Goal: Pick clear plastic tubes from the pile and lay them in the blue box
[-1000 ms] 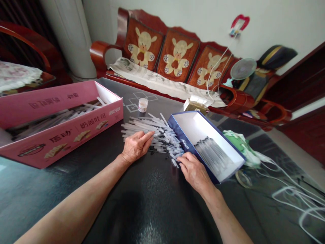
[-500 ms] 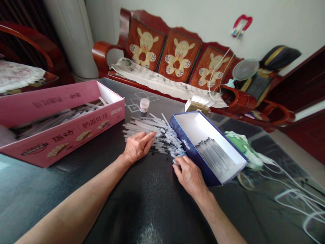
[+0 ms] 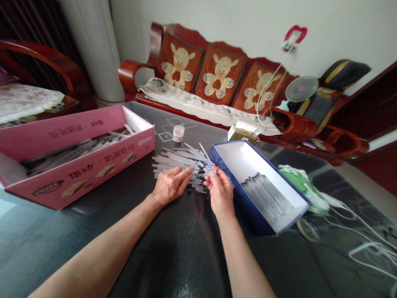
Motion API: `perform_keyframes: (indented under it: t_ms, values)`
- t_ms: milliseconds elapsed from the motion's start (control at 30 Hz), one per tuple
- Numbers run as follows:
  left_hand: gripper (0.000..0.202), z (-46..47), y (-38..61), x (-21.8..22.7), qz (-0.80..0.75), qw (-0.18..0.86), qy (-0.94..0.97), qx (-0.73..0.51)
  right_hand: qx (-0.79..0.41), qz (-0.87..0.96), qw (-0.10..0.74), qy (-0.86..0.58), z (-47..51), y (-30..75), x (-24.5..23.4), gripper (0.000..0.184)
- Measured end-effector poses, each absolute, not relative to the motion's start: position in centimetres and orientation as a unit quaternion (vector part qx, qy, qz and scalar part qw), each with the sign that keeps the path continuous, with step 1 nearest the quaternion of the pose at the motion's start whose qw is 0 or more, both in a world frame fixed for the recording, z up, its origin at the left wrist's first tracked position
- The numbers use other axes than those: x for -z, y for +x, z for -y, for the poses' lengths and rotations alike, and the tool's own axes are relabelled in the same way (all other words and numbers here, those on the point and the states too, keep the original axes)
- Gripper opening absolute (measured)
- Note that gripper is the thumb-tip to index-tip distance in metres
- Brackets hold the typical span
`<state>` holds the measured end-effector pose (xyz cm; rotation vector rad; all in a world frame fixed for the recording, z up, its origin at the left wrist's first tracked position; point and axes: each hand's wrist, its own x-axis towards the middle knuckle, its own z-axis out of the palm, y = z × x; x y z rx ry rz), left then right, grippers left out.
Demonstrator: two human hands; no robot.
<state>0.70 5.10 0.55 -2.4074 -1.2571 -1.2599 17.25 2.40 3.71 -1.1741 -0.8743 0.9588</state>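
Your left hand (image 3: pixel 170 187) lies open and flat against the near edge of a loose heap of clear plastic tubes (image 3: pixel 176 159) on the dark tabletop (image 3: pixel 186 256). Your right hand (image 3: pixel 219 192) is curled, pinched at the heap's right end; whether it grips a tube is too small to tell. Just beside it sits a blue-edged white box (image 3: pixel 245 207) of aligned tubes; a pink carton (image 3: pixel 77 174) lies left.

left hand (image 3: pixel 170 188) on plastic tubes (image 3: pixel 176 162) | right hand (image 3: pixel 219 188) pinching some (blue box (image 3: pixel 242 203) beside)
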Motion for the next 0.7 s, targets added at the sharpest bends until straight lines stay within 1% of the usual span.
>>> perform_keyframes:
  t_ms: [67, 167, 300, 700]
  values:
    - [0.029, -5.1, 0.7, -0.6, 0.42, 0.072, -0.805, 0.413, -0.483, 0.292, 0.683, -0.464, -3.4, 16.4, -3.0, 0.034]
    - [0.029, -5.1, 0.7, -0.6, 0.419, 0.067, -0.811, 0.404, -0.518, 0.26, 0.698, -0.42, -3.8, 16.0, -2.4, 0.034]
    - [0.029, -5.1, 0.7, -0.7, 0.417, 0.062, -0.813, 0.401, -0.535, 0.278, 0.691, -0.399, -3.7, 16.2, -2.3, 0.033]
    - [0.029, -5.1, 0.7, -0.6, 0.413, 0.054, -0.821, 0.391, -0.526, 0.351, 0.659, -0.408, -3.8, 15.8, -1.1, 0.03]
